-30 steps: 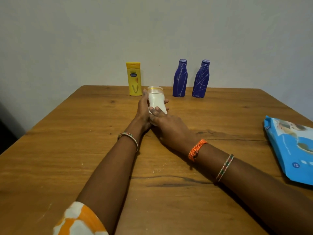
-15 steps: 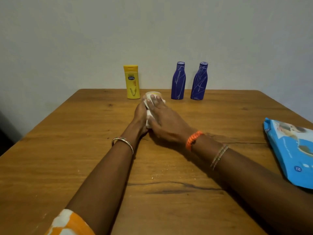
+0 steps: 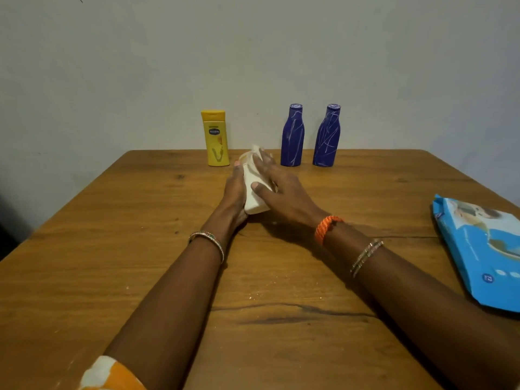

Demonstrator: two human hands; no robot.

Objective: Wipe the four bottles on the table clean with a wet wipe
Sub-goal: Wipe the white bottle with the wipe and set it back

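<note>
1. Hands meet mid-table around a white bottle (image 3: 254, 192), which is tilted with its cap end away from the person.
2. Left hand (image 3: 235, 192) cups its left side, fingers curled behind it.
3. Right hand (image 3: 281, 192) lies over it, thumb and fingers pressing a white wipe (image 3: 256, 153) around it.
4. Yellow bottle (image 3: 215, 137) and two blue bottles (image 3: 292, 135) (image 3: 326, 135) stand upright along the far edge of the table (image 3: 112, 249).
5. Blue wipe pack (image 3: 484, 254) lies at the right.

Along the far edge of the brown wooden table (image 3: 112, 277), a yellow plastic lotion bottle (image 3: 215, 137) and two dark blue scribbled bottles (image 3: 292, 135) (image 3: 326, 135) are standing upright, leaving a gap between the yellow and the nearer blue one. A blue wet-wipe packet (image 3: 481, 254) is lying against the right edge. Both forearms are crossing the middle, leaving the left side and near edge open.
</note>
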